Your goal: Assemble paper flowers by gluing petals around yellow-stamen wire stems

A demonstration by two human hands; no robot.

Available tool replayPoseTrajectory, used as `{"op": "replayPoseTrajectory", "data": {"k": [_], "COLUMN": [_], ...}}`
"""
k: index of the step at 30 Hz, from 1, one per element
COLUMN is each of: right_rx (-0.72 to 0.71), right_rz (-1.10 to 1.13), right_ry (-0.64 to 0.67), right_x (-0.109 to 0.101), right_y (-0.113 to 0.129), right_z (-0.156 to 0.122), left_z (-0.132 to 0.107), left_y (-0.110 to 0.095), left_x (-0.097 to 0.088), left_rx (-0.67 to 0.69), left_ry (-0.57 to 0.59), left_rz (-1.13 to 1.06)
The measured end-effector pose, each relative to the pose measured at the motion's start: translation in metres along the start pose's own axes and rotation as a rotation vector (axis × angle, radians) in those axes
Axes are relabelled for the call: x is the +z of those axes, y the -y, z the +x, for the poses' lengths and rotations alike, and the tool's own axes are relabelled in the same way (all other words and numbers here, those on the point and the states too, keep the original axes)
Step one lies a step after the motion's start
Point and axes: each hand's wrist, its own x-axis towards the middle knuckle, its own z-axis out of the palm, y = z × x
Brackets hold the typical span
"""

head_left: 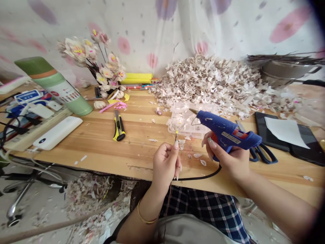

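My left hand (165,166) pinches a thin stem (176,138) with a small yellow tip, held upright above the wooden table (137,156). My right hand (225,152) grips a blue hot glue gun (227,130) by its handle. Its nozzle points left, over a clear plastic compartment box (177,127) holding pale petals. A black cord (200,178) trails from the gun and curves under my left wrist. The stem's tip and the nozzle are apart, with a gap between them. Scattered petals lie on the table beneath my hands.
A large heap of pale paper petals (208,81) lies behind the box. A yellow utility knife (118,125), artificial flowers (101,64), a green flask (53,84), a power bank (58,132), blue-handled scissors (264,154) and a black tablet (286,135) stand around. Scraps cover the floor.
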Motion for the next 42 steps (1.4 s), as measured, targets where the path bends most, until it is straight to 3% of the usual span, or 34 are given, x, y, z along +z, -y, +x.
{"op": "replayPoseTrajectory", "data": {"k": [6, 9, 19, 42], "right_rx": [-0.287, -0.345, -0.363, -0.345], "right_rz": [-0.398, -0.520, -0.604, -0.637], "right_ry": [0.134, 0.170, 0.297, 0.308], "right_x": [-0.008, -0.010, -0.003, -0.002], "right_y": [0.006, 0.006, 0.012, 0.013], "right_z": [-0.007, -0.008, -0.003, -0.004], "left_z": [0.001, 0.002, 0.003, -0.001], "left_y": [0.000, 0.001, 0.003, 0.001], "left_x": [0.000, -0.001, -0.003, -0.004], "left_rx": [-0.045, -0.069, -0.059, -0.073], "left_ry": [0.017, 0.027, 0.037, 0.039], "left_rz": [0.019, 0.020, 0.002, 0.013]}}
